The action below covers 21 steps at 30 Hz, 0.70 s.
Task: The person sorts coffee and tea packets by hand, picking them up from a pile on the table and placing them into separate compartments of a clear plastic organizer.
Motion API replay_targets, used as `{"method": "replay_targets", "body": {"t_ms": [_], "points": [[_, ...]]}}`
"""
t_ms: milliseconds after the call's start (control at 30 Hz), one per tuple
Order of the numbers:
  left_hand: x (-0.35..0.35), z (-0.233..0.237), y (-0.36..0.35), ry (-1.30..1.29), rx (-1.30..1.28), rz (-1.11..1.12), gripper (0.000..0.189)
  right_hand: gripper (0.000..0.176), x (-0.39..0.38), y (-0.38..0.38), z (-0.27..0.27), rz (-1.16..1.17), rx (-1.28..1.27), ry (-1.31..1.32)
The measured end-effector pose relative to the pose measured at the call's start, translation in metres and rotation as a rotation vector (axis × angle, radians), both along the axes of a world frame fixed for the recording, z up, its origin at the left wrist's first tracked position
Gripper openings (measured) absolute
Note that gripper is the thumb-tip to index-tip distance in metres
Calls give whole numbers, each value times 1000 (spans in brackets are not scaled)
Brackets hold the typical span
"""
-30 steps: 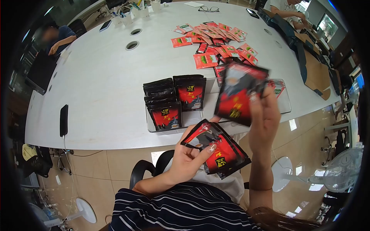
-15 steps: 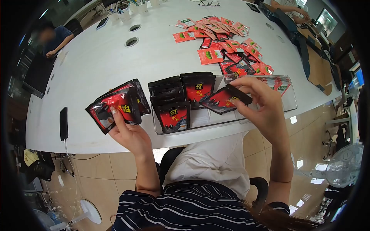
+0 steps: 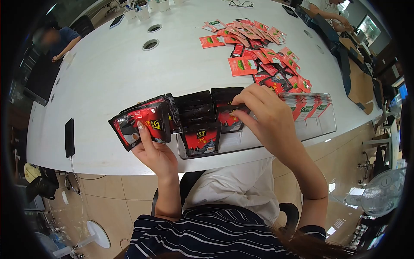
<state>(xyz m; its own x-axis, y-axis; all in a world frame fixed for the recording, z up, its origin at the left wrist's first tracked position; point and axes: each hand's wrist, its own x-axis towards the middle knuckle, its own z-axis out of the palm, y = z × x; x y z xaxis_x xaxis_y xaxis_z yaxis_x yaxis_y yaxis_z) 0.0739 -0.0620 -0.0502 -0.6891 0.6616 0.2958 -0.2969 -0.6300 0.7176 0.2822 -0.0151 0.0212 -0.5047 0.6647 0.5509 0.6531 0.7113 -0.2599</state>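
Note:
My left hand [image 3: 156, 157] grips several black-and-red G7 coffee sachets [image 3: 131, 125], fanned a little, at the left end of a clear plastic tray [image 3: 243, 151]. Upright in the tray's left part stand rows of G7 sachets [image 3: 201, 140]. My right hand [image 3: 274, 123] is over the tray's middle, thumb and fingers pinching the top of a G7 coffee sachet [image 3: 227, 120] at the front of the back row. Its right edge is hidden by my fingers. Pink-and-white Cozy sachets [image 3: 308, 108] stand in the tray's right part.
Behind the tray lies a loose heap of pink and black sachets [image 3: 243, 67]. A black phone-like device [image 3: 69, 138] with a cable lies at left. Glasses [image 3: 240, 4], pen cups [image 3: 142, 15] and an open cardboard box [image 3: 358, 73] are farther out. Two other people sit at the table.
My right hand has moved left and lowered its sachet against the back row. The left hand with its sachets has come right, closer to the tray. The view has shifted slightly.

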Motion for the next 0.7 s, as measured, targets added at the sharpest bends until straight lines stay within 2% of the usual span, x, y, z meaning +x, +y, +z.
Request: {"method": "replay_targets", "body": {"t_ms": [167,367,567,667,700], "points": [[2,2,-1,10,3,4,22,34,-6,2,-1,-53,-3,-51],[1,2,-2,19,-6,-12,28,36,-8,2,0,-63,44,-145],[4,8,-1,42,27,-17,40,33,-12,-5,6,-1,61,62],[7,9,-1,84,78,10,45,28,-20,-11,8,144,-36,206],[9,8,0,85,104,45,45,21,-27,-15,7,174,-117,268]]}}
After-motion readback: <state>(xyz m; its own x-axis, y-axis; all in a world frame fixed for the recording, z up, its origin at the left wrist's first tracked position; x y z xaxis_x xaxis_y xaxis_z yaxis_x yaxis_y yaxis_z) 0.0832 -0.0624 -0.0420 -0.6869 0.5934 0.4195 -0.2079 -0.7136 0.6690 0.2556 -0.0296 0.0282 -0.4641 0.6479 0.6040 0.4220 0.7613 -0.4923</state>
